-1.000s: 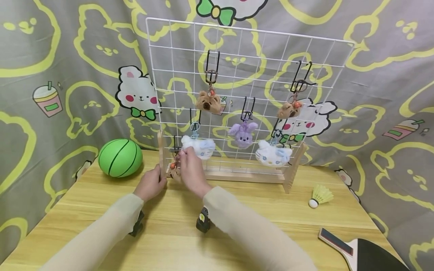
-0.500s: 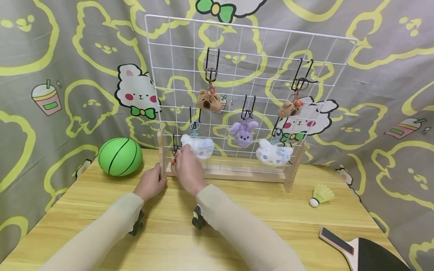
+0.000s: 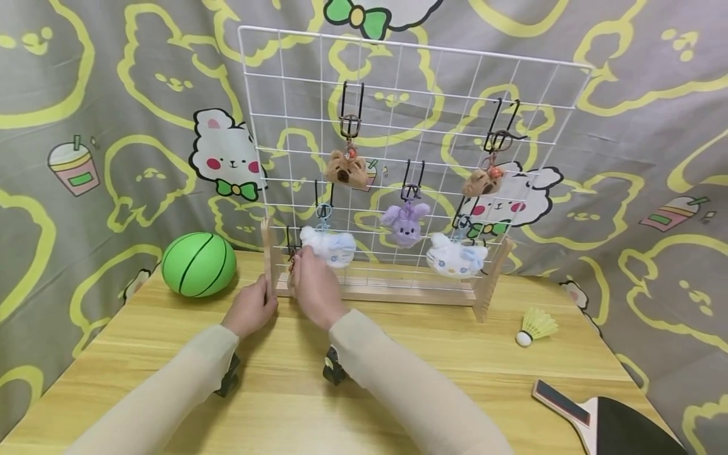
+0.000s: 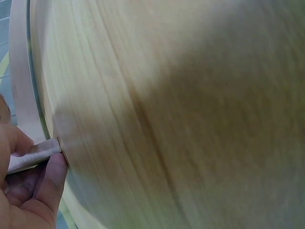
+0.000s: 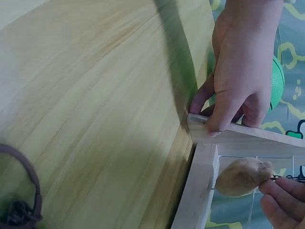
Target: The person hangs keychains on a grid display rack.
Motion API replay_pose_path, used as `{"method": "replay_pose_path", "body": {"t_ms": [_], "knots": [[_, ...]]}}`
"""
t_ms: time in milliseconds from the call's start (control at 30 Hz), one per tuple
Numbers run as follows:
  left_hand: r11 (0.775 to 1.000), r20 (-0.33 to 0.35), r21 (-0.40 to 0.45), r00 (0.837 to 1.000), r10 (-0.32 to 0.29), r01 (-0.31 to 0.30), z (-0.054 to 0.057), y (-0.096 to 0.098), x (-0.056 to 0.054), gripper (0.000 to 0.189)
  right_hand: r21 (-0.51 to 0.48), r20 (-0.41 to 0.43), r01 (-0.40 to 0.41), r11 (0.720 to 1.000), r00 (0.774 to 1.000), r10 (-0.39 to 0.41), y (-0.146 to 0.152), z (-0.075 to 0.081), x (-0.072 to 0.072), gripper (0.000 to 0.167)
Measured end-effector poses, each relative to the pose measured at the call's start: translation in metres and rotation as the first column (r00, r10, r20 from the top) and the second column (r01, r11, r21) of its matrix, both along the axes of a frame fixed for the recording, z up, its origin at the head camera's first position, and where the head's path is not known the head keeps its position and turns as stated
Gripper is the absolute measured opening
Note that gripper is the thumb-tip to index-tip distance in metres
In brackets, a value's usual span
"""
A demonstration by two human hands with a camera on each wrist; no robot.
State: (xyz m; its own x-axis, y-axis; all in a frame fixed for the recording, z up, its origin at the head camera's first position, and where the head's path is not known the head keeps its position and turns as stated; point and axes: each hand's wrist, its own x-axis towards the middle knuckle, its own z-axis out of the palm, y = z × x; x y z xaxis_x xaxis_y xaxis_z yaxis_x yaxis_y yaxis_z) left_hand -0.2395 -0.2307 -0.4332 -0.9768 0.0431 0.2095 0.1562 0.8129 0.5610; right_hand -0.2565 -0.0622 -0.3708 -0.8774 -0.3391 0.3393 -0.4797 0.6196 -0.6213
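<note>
My left hand [image 3: 250,308] grips the foot of the wooden left upright [image 3: 268,253] of a white wire grid rack [image 3: 364,117]. In the left wrist view, thumb and fingers pinch the wooden piece [image 4: 35,156] from both sides. My right hand [image 3: 316,285] is at the rack's lower left, just below a white plush keychain [image 3: 331,248]. Its fingertips [image 5: 286,196] pinch the top of a brown plush keychain [image 5: 239,179], close to a black hook [image 3: 291,240]. In the head view the hand mostly hides that plush.
Two brown bear keychains [image 3: 345,169], a purple one [image 3: 406,224] and another white one [image 3: 457,257] hang from hooks. A green ball [image 3: 198,264] sits left of the rack. At right lie a yellow shuttlecock [image 3: 536,327] and a table tennis paddle [image 3: 620,423].
My right hand has shifted slightly left and now covers most of the low brown plush. The left hand keeps its hold on the upright.
</note>
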Motion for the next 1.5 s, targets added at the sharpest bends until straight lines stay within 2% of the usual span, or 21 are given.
{"method": "replay_pose_path", "body": {"t_ms": [233, 467, 667, 800, 933, 1067, 1200, 1267, 1367, 1500], "knots": [[1.0, 0.018, -0.001, 1.0, 0.003, -0.003, 0.001, 0.002, 0.002, 0.021, 0.047, 0.001, -0.066, 0.997, 0.998, 0.066, 0.009, -0.003, 0.006, 0.027], [1.0, 0.006, -0.003, 1.0, 0.001, -0.001, -0.001, 0.0, 0.001, 0.019, 0.102, 0.008, -0.118, 0.988, 0.993, 0.118, 0.027, -0.009, 0.013, 0.037], [1.0, 0.013, -0.006, 1.0, -0.004, 0.004, 0.0, 0.0, 0.002, 0.013, 0.152, -0.023, -0.198, 0.968, 0.979, 0.203, 0.048, -0.015, 0.017, 0.028], [1.0, 0.009, -0.001, 1.0, -0.014, 0.014, 0.001, 0.0, 0.002, 0.014, 0.209, -0.036, -0.266, 0.941, 0.96, 0.279, 0.068, -0.018, 0.02, 0.024], [1.0, 0.006, 0.004, 1.0, -0.015, 0.015, 0.001, 0.0, 0.002, 0.016, 0.3, 0.006, -0.362, 0.883, 0.926, 0.377, 0.09, -0.021, 0.024, 0.025], [1.0, 0.009, 0.002, 1.0, -0.016, 0.016, 0.001, -0.001, 0.002, 0.017, 0.393, 0.114, -0.475, 0.787, 0.875, 0.471, 0.109, -0.027, 0.028, 0.027], [1.0, 0.016, -0.002, 1.0, -0.014, 0.014, 0.001, 0.0, 0.002, 0.017, 0.433, 0.201, -0.563, 0.704, 0.821, 0.534, 0.123, -0.035, 0.034, 0.031], [1.0, 0.017, 0.001, 1.0, -0.019, 0.019, 0.001, 0.0, 0.002, 0.019, 0.46, 0.207, -0.581, 0.671, 0.806, 0.555, 0.128, -0.038, 0.037, 0.034], [1.0, 0.019, 0.003, 1.0, -0.02, 0.019, 0.002, 0.0, 0.002, 0.02, 0.523, 0.169, -0.582, 0.623, 0.787, 0.594, 0.132, -0.042, 0.043, 0.036], [1.0, 0.025, 0.002, 1.0, -0.015, 0.015, 0.002, 0.0, 0.002, 0.021, 0.592, 0.112, -0.561, 0.579, 0.769, 0.63, 0.135, -0.046, 0.05, 0.029]]}}
